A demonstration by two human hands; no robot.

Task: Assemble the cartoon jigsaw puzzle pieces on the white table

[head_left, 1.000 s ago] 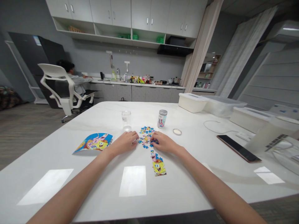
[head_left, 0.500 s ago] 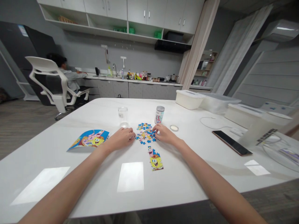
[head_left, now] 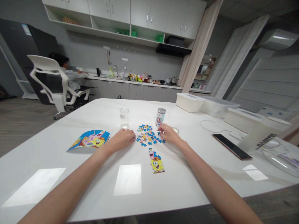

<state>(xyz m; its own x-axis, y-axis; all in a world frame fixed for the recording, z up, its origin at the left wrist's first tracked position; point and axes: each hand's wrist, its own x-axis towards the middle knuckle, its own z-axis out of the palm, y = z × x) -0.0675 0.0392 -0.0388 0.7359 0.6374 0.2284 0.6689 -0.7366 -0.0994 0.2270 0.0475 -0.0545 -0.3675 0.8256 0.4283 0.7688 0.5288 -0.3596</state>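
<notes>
A loose heap of jigsaw pieces (head_left: 147, 137), mostly blue, yellow and pink, lies mid-table. My right hand (head_left: 169, 134) is at the heap's right edge, thumb and fingers pinched on a blue jigsaw piece (head_left: 159, 133). Left of the heap, my left hand (head_left: 123, 138) rests on the table with fingers curled together; anything inside is hidden. Nearer to me lies a joined puzzle section (head_left: 157, 163) with a yellow cartoon face and a pink figure. A curved picture sheet (head_left: 90, 139) showing similar characters lies left of my left hand.
Behind the heap stand a clear jar (head_left: 124, 118) and a printed can with a silver lid (head_left: 160, 116). A round lid (head_left: 175, 130) lies partly behind my right hand. To the right are a phone (head_left: 231, 147), a cable and white bins (head_left: 190, 102). A person sits by the far counter.
My right hand has moved slightly right, from over the heap to its edge, uncovering blue pieces there. My left hand has stayed almost in place. The view has shifted a little.
</notes>
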